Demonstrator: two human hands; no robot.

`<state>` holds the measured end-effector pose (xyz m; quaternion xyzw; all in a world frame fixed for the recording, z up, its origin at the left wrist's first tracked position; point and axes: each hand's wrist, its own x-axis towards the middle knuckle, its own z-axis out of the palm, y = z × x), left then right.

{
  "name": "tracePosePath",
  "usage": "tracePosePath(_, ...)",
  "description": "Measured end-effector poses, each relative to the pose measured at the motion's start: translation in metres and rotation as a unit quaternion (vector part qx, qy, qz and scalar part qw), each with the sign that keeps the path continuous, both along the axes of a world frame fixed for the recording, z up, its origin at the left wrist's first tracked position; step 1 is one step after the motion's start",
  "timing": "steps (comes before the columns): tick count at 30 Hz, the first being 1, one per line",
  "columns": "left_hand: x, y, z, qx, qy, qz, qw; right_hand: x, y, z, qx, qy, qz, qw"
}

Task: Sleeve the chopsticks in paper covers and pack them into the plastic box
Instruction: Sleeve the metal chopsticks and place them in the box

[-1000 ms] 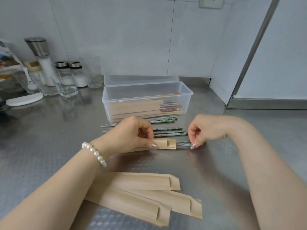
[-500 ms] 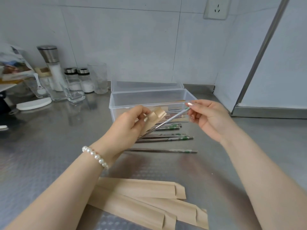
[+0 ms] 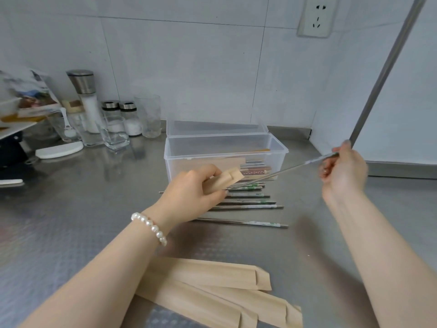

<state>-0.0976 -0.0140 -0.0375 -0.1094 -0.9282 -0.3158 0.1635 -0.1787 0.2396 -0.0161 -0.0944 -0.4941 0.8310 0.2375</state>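
My left hand (image 3: 191,192) holds a brown paper cover (image 3: 227,181) lifted above the counter, its open end pointing right. My right hand (image 3: 343,171) pinches the top end of a metal chopstick (image 3: 283,170) that slants down-left, its tip just at the cover's mouth. Several bare metal chopsticks (image 3: 246,205) lie on the steel counter below my hands. Behind them stands the clear plastic box (image 3: 281,150), open, with several sleeved chopsticks inside. A few empty paper covers (image 3: 212,278) lie near the front edge.
The box's lid (image 3: 212,126) leans behind it by the wall. Shakers, a grinder (image 3: 85,98) and glasses (image 3: 115,132) stand at the back left with a white flat lid (image 3: 59,150). A metal post (image 3: 383,72) and wall close the right side.
Both hands rose from the counter with the cover. My right hand drew a chopstick out to the right and upward, so it now slants clear of the cover. The camera tilted up.
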Motion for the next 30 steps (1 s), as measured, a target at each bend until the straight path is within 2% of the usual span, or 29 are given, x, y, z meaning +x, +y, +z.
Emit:
tracePosePath(3, -0.001, 0.001, -0.003, -0.041, 0.016, -0.009, 0.999, -0.002, 0.01, 0.003, -0.029, 0.001, -0.045, 0.999)
tracePosePath(7, -0.006, 0.0, -0.01, -0.069, 0.03, -0.01, 0.997, -0.004, 0.013, 0.001, -0.051, -0.016, -0.027, 0.998)
tracePosePath(16, -0.008, 0.003, -0.011, -0.108, 0.025, 0.0, 0.994, -0.001, 0.005, 0.002, -0.005, 0.029, -0.054, 0.998)
tracePosePath(19, -0.008, 0.004, -0.011, -0.118, 0.039, 0.012, 0.992, 0.0, 0.0, 0.001, 0.01, 0.028, -0.008, 1.0)
tracePosePath(23, -0.007, 0.005, -0.011, -0.114, 0.043, 0.008, 0.993, 0.001, -0.009, -0.003, 0.054, 0.0, 0.111, 0.992)
tracePosePath(27, -0.006, 0.003, -0.01, -0.093, 0.039, 0.008, 0.995, 0.005, -0.018, -0.008, 0.156, -0.039, 0.23, 0.96)
tracePosePath(30, -0.007, 0.0, -0.01, -0.065, 0.028, 0.007, 0.997, 0.008, -0.021, -0.011, 0.198, -0.061, 0.261, 0.943)
